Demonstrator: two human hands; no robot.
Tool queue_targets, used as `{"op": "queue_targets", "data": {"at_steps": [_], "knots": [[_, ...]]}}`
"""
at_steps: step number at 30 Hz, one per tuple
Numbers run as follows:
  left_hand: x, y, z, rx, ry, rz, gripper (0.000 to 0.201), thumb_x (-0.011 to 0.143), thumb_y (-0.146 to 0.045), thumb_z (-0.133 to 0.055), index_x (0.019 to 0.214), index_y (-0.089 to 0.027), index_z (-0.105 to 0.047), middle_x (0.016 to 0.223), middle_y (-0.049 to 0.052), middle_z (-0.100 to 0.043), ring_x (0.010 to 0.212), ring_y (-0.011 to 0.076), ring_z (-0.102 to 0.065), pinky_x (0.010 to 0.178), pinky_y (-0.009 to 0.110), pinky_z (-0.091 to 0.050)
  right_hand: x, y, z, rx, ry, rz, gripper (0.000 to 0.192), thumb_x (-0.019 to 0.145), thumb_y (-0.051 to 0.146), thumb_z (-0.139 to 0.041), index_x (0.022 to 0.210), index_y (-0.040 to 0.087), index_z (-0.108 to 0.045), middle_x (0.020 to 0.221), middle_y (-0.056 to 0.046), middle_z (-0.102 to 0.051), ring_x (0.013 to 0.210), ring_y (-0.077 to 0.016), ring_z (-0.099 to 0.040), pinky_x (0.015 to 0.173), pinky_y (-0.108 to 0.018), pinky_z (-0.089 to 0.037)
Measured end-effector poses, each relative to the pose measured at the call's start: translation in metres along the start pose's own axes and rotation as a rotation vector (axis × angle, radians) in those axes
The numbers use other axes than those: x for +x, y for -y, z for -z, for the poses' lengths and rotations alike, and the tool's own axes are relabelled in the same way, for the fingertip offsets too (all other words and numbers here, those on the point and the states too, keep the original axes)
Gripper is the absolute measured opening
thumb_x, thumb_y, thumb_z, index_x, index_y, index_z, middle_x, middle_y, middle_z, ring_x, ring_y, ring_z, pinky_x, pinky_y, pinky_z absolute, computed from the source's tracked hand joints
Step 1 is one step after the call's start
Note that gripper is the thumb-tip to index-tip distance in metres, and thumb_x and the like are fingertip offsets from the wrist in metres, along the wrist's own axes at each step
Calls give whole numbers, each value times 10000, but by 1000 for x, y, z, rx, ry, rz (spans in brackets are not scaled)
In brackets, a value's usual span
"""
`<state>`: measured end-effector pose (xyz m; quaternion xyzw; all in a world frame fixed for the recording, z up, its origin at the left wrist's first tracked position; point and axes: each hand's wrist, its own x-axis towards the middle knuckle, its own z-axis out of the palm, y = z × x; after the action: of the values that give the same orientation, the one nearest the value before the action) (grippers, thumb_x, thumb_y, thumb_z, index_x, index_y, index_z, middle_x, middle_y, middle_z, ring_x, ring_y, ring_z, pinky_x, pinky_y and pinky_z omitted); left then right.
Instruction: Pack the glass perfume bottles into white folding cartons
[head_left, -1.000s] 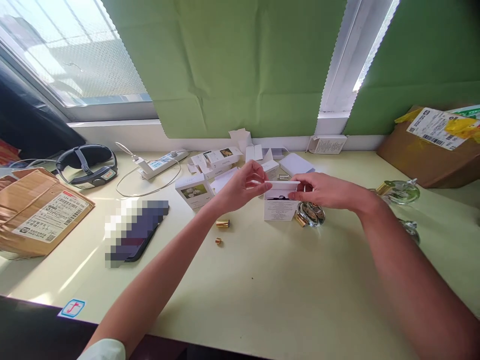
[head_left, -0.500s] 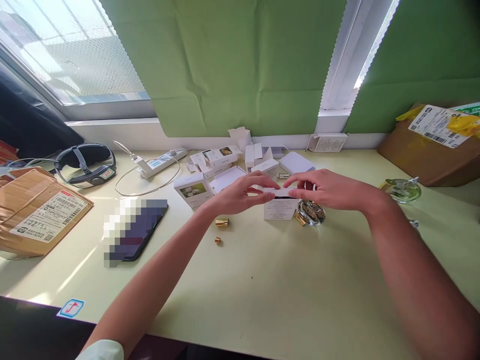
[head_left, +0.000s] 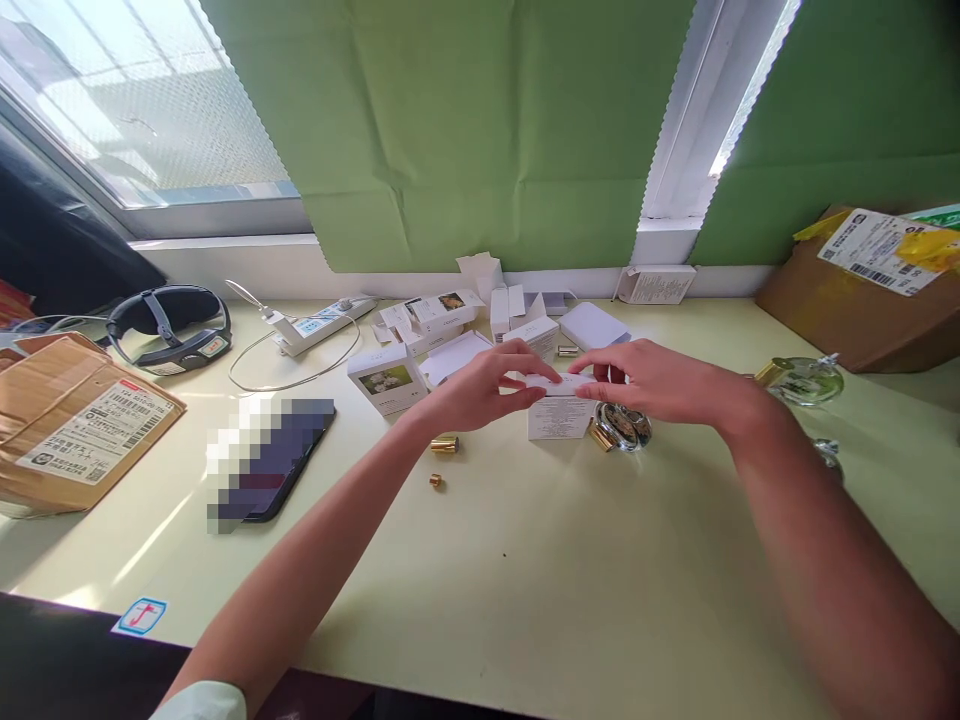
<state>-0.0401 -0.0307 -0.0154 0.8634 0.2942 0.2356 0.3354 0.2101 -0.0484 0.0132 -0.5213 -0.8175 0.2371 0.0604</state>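
A small white box (head_left: 558,415) stands upright on the pale green table (head_left: 525,580). My left hand (head_left: 480,385) pinches the left end of its top flap, and my right hand (head_left: 645,378) presses on the right end; the flap lies nearly flat on the box. A round glass bottle (head_left: 621,426) with a gold neck lies right beside the box, under my right hand. Two gold caps, the bigger one (head_left: 445,444) and the smaller one (head_left: 436,481), lie to the left of the box.
More small white boxes (head_left: 387,377) and loose flaps crowd the back by the window sill. A phone (head_left: 266,458), a power strip (head_left: 319,325), a headset (head_left: 169,317) and a brown parcel (head_left: 71,420) sit at left. Another glass bottle (head_left: 802,380) and a cardboard box (head_left: 862,300) sit at right.
The box's top flap, held up between both hands a second ago, has been folded down onto the box. Both hands dropped slightly with it.
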Motion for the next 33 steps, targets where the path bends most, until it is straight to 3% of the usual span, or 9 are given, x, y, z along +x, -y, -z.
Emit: {"op": "queue_targets", "data": {"at_steps": [12, 16, 33], "knots": [[0, 4, -1, -45, 37, -6, 261, 971, -329, -520, 1155, -330, -705, 1145, 58, -545, 1025, 148, -576, 852, 295, -555, -1, -2, 1, 68, 61, -10, 463, 881, 599, -516, 1237, 318, -604, 969, -31, -674, 781, -195, -588, 656, -301, -406], [1, 5, -2, -69, 41, 14, 271, 964, -319, -532, 1191, -339, -680, 1163, 54, -542, 1048, 152, -572, 868, 299, -551, -4, 2, 4, 90, 72, -15, 499, 906, 629, -451, 1258, 311, -603, 957, -40, -680, 794, -206, -593, 658, -305, -404], [4, 11, -12, -215, 13, 156, 351, 942, -357, -546, 1275, -257, -584, 1294, 71, -602, 1224, 216, -542, 990, 376, -479, 5, -1, -5, 115, 22, -64, 399, 940, 519, -461, 1236, 271, -563, 925, -47, -644, 791, -199, -589, 670, -301, -432]]}}
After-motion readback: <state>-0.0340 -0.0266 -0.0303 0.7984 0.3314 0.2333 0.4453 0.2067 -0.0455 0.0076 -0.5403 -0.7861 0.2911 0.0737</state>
